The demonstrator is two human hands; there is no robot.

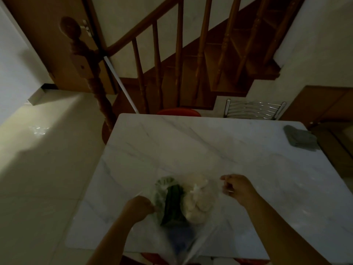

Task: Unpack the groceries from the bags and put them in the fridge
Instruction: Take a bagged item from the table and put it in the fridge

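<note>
A clear plastic grocery bag lies on the near part of the white marble table. Inside it I see a pale cauliflower, a dark green vegetable, a lighter green leafy item and something blue near the front edge. My left hand grips the bag's left edge. My right hand pinches the bag's right edge, so the mouth is pulled apart between both hands. The fridge is out of view.
A grey folded cloth lies at the table's far right corner. A red stool and a metal chair back stand behind the table. A wooden staircase with banister rises beyond. Tiled floor extends to the left.
</note>
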